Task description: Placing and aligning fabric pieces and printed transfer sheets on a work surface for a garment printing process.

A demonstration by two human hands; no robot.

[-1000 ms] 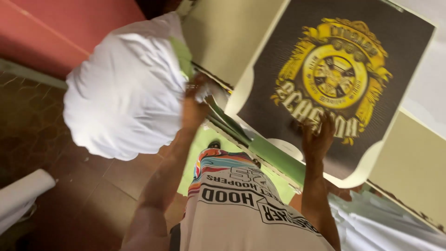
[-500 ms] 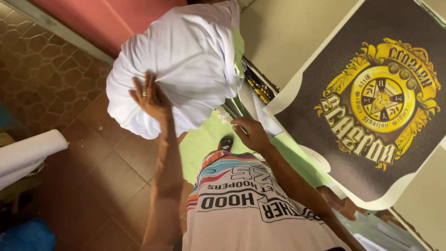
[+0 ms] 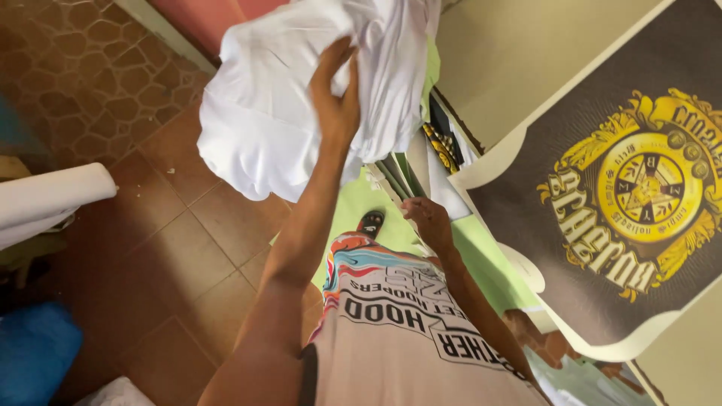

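The white cloth (image 3: 263, 113) is bunched up loosely in the air ahead of me, over the tiled floor and against the edge of the pale surface. My left hand (image 3: 336, 98) lies flat on it with the fingers stretched out and pressed into the folds; whether the thumb grips anything underneath I cannot tell. My right hand (image 3: 427, 218) is lower, at the near edge of the surface, its fingers curled around the edges of a stack of printed sheets (image 3: 410, 169) that leans there. Just beyond that stack lies a green sheet (image 3: 481, 256), partly under my forearm.

Further out, a large dark print with a yellow round emblem (image 3: 632, 203) rests across the cream-coloured surface (image 3: 519, 60), its white border curling near the corner closest to me. The floor (image 3: 150, 225) is laid with reddish-brown tiles, changing to a stone-pattern paving toward the far left. A red wall base (image 3: 203, 19) runs along the top. At the left edge, a white roll (image 3: 53, 199) sticks into view, and a blue object (image 3: 34, 349) sits in the lower left corner.
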